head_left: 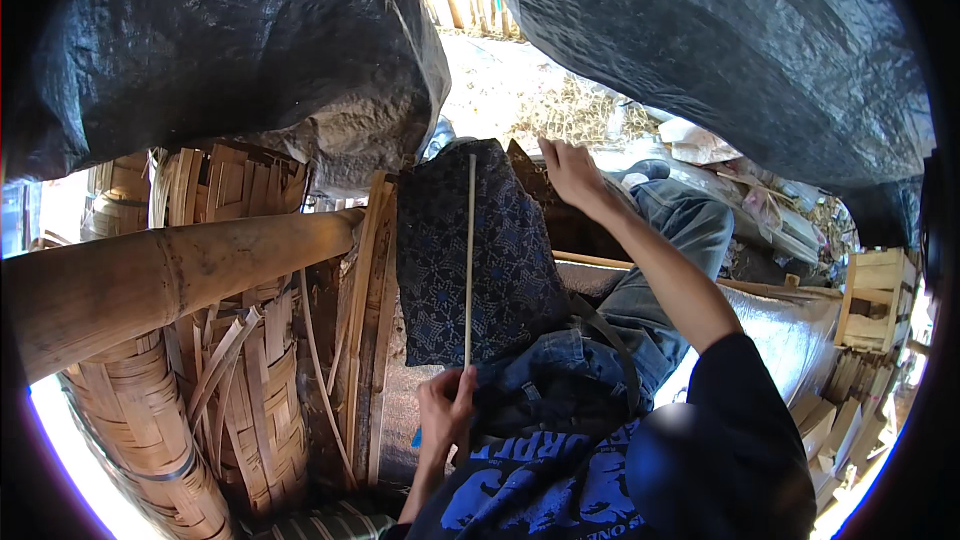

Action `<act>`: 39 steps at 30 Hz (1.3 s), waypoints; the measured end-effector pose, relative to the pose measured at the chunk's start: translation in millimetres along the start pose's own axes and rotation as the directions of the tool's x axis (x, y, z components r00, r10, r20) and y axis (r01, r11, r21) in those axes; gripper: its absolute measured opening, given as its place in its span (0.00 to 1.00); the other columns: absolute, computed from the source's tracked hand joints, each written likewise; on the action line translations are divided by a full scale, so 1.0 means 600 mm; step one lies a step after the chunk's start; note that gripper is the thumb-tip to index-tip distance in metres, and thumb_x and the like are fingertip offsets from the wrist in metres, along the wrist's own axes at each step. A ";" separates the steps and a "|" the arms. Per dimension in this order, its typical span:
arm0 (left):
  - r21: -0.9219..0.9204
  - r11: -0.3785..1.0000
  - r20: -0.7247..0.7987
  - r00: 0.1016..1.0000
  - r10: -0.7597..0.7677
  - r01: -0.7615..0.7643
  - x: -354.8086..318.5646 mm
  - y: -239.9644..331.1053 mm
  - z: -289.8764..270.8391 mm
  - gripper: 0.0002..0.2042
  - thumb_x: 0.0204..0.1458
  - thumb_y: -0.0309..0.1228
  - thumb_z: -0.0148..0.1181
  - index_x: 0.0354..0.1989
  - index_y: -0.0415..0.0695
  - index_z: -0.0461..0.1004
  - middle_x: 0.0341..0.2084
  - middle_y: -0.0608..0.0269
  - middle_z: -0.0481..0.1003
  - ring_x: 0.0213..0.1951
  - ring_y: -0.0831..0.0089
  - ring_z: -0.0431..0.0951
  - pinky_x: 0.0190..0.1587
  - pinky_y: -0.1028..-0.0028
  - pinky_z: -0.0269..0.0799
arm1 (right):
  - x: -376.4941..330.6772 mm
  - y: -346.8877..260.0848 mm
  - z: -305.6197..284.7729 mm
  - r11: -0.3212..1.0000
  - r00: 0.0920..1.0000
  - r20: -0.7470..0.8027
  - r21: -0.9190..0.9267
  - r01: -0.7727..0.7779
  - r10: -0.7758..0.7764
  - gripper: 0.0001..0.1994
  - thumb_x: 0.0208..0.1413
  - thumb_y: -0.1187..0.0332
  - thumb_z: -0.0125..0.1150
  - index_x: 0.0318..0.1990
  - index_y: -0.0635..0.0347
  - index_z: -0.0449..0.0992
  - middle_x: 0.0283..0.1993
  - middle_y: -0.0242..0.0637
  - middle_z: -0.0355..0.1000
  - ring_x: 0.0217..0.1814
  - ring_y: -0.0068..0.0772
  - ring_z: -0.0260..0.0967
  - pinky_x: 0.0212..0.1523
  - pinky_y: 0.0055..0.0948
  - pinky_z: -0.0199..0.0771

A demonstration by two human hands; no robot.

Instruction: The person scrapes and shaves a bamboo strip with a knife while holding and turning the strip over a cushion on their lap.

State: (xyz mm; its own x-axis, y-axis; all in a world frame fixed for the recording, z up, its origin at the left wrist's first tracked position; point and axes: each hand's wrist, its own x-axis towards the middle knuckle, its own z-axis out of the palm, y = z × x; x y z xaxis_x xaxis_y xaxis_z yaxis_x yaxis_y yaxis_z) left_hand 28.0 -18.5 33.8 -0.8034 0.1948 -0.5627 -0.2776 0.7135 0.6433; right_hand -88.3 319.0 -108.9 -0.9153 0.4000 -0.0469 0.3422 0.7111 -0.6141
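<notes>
A thin pale bamboo strip [471, 250] runs lengthwise over a dark blue patterned cloth [430, 280], which is spread in front of me over my left leg. My left hand [445, 405] is closed around the strip's near end, below the cloth's lower edge. Farther off and to the right, my right hand [575, 172] is raised beside the cloth's far right edge, its fingers bent together. Whatever it may hold cannot be made out. A dark pointed piece [527, 168] shows between that hand and the cloth, and its kind is unclear.
A thick bamboo pole [180, 275] juts in from the left above woven bamboo baskets [150, 430]. Black plastic sheeting [720, 50] hangs overhead and ahead, with a bright gap between its folds. On the right stand a small wooden crate [873, 298] and a shiny silvery sheet [780, 335].
</notes>
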 end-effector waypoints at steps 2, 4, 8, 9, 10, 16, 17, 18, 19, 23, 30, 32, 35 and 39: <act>-0.279 0.934 0.191 0.966 -0.175 0.224 0.028 -0.002 0.011 0.18 0.55 0.40 0.57 0.21 0.36 0.74 0.09 0.67 0.68 0.13 0.83 0.67 0.17 0.79 0.59 | -0.054 -0.043 -0.040 0.988 0.977 0.209 0.135 -0.075 0.046 0.22 0.65 0.59 0.43 0.24 0.68 0.68 0.14 0.51 0.66 0.13 0.46 0.66 0.14 0.40 0.63; -0.337 0.906 0.215 0.958 -0.190 0.256 0.034 -0.013 0.012 0.18 0.57 0.40 0.56 0.19 0.39 0.72 0.08 0.72 0.67 0.12 0.84 0.65 0.15 0.81 0.56 | -0.096 -0.076 -0.047 0.969 0.971 0.235 0.246 -0.007 -0.053 0.21 0.64 0.60 0.44 0.24 0.67 0.67 0.12 0.48 0.63 0.13 0.48 0.65 0.15 0.40 0.62; -0.495 0.822 0.331 0.935 -0.123 0.283 0.045 -0.022 0.010 0.18 0.58 0.40 0.54 0.19 0.44 0.70 0.06 0.73 0.63 0.09 0.86 0.61 0.13 0.83 0.52 | -0.143 -0.083 -0.045 0.960 0.966 0.239 0.279 0.033 -0.103 0.19 0.63 0.60 0.47 0.24 0.65 0.67 0.12 0.47 0.62 0.13 0.49 0.65 0.16 0.41 0.63; -0.538 0.783 0.373 0.921 -0.113 0.314 0.047 -0.036 0.010 0.18 0.59 0.40 0.53 0.19 0.44 0.70 0.06 0.72 0.63 0.09 0.86 0.61 0.13 0.82 0.52 | -0.149 -0.077 -0.034 0.969 0.958 0.225 0.207 0.132 -0.178 0.19 0.63 0.59 0.47 0.23 0.65 0.67 0.12 0.47 0.63 0.14 0.50 0.65 0.16 0.41 0.64; -0.579 0.740 0.411 0.906 -0.098 0.343 0.049 -0.042 0.010 0.18 0.60 0.41 0.52 0.19 0.44 0.70 0.06 0.72 0.63 0.08 0.85 0.60 0.13 0.82 0.52 | -0.150 -0.073 -0.026 0.963 0.942 0.216 0.133 0.233 -0.257 0.19 0.63 0.59 0.48 0.23 0.64 0.67 0.13 0.47 0.63 0.14 0.50 0.66 0.17 0.41 0.65; -0.662 0.637 0.445 0.891 -0.088 0.394 0.032 -0.052 0.005 0.19 0.60 0.40 0.50 0.19 0.44 0.69 0.07 0.70 0.64 0.08 0.83 0.60 0.12 0.82 0.51 | -0.118 -0.052 0.018 0.952 0.927 0.228 -0.004 0.306 -0.298 0.20 0.62 0.58 0.49 0.21 0.62 0.66 0.12 0.44 0.63 0.13 0.46 0.66 0.15 0.40 0.66; -0.663 0.636 0.447 0.890 -0.088 0.396 0.027 -0.050 0.004 0.19 0.60 0.40 0.50 0.19 0.44 0.69 0.07 0.70 0.64 0.08 0.83 0.60 0.12 0.82 0.51 | -0.104 -0.045 0.027 0.958 0.943 0.201 -0.055 0.281 -0.265 0.20 0.63 0.58 0.48 0.20 0.61 0.66 0.11 0.44 0.63 0.12 0.44 0.66 0.14 0.39 0.66; -0.647 0.647 0.442 0.890 -0.111 0.402 0.019 -0.043 0.000 0.19 0.60 0.40 0.51 0.19 0.44 0.69 0.07 0.71 0.64 0.08 0.84 0.60 0.12 0.82 0.52 | -0.090 -0.035 0.034 0.958 0.943 0.203 -0.056 0.281 -0.265 0.20 0.63 0.58 0.48 0.20 0.61 0.66 0.11 0.44 0.63 0.12 0.44 0.66 0.14 0.39 0.66; -0.632 0.659 0.434 0.891 -0.135 0.407 0.014 -0.039 -0.006 0.18 0.60 0.40 0.51 0.18 0.44 0.69 0.07 0.71 0.64 0.08 0.84 0.60 0.12 0.82 0.52 | -0.075 -0.028 0.044 0.953 0.935 0.210 -0.033 0.300 -0.287 0.21 0.63 0.59 0.48 0.20 0.61 0.66 0.11 0.43 0.63 0.12 0.42 0.66 0.14 0.39 0.66; -0.625 0.680 0.411 0.902 -0.131 0.384 0.004 -0.027 -0.015 0.18 0.59 0.39 0.53 0.18 0.43 0.70 0.08 0.71 0.65 0.09 0.84 0.62 0.12 0.82 0.53 | -0.012 -0.017 0.052 0.964 0.948 0.205 -0.052 0.259 -0.243 0.21 0.64 0.59 0.45 0.20 0.62 0.66 0.11 0.44 0.64 0.12 0.42 0.66 0.15 0.39 0.67; -0.412 0.843 0.255 0.932 -0.256 0.345 0.007 0.010 -0.011 0.18 0.56 0.38 0.58 0.19 0.39 0.72 0.10 0.72 0.66 0.11 0.86 0.63 0.14 0.82 0.54 | -0.046 -0.083 -0.001 0.985 0.951 0.298 0.171 0.029 -0.080 0.20 0.65 0.61 0.44 0.23 0.64 0.67 0.10 0.40 0.61 0.09 0.35 0.61 0.13 0.37 0.60; -0.400 0.849 0.249 0.932 -0.263 0.346 0.017 0.009 -0.006 0.18 0.56 0.38 0.58 0.19 0.38 0.72 0.10 0.72 0.66 0.12 0.86 0.62 0.15 0.82 0.54 | -0.093 -0.099 -0.018 0.966 0.936 0.321 0.253 0.059 -0.142 0.19 0.64 0.60 0.45 0.23 0.63 0.67 0.10 0.42 0.61 0.09 0.39 0.61 0.13 0.38 0.59; -0.300 0.930 0.173 0.971 -0.168 0.215 0.046 0.012 0.002 0.19 0.55 0.39 0.58 0.20 0.35 0.73 0.11 0.69 0.67 0.12 0.84 0.64 0.15 0.80 0.56 | -0.161 -0.113 -0.041 0.962 0.927 0.311 0.233 0.140 -0.210 0.17 0.62 0.63 0.49 0.23 0.64 0.65 0.11 0.45 0.60 0.12 0.46 0.62 0.15 0.40 0.56; -0.294 0.938 0.141 0.979 -0.145 0.181 0.089 0.040 0.023 0.20 0.56 0.40 0.57 0.20 0.35 0.73 0.11 0.68 0.68 0.13 0.83 0.67 0.16 0.79 0.59 | -0.222 -0.129 -0.058 0.959 0.856 0.440 0.206 0.197 -0.271 0.15 0.59 0.62 0.53 0.25 0.62 0.65 0.13 0.44 0.63 0.15 0.48 0.65 0.17 0.42 0.61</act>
State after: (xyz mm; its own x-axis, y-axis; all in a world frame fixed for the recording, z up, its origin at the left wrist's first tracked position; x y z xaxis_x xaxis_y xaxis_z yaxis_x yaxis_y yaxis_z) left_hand -14.2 18.1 12.3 -0.6723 0.1823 -0.7175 -0.5612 0.5066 0.6545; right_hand 14.9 230.8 -27.8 -0.9697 -0.1047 -0.2209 0.1040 0.6414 -0.7601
